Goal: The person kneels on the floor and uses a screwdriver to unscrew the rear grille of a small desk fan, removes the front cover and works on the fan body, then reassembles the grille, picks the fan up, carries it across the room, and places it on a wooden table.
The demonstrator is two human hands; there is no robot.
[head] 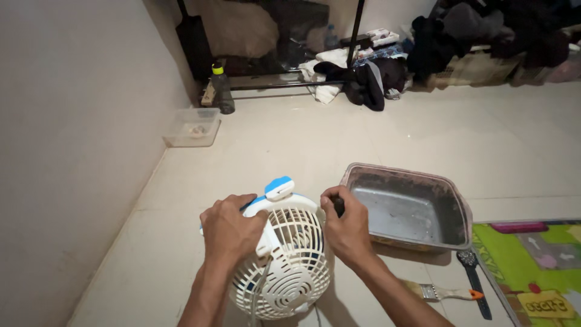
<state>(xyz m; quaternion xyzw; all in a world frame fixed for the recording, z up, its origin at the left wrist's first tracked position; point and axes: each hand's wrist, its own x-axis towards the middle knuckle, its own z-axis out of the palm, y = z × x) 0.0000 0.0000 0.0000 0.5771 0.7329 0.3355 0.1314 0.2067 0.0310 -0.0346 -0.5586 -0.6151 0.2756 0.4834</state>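
Low in the middle of the frame, a small white plastic fan with blue trim (284, 260) lies on the floor, its round grille toward the bottom edge and its blue end toward the top. The left hand (231, 231) is curled around its left side. The right hand (348, 227) is closed on a dark handle (338, 204) at the fan's right edge. Just right, the grey plastic tub (411, 206) looks empty. Upper left, a clear plastic box (192, 128) holds small bits.
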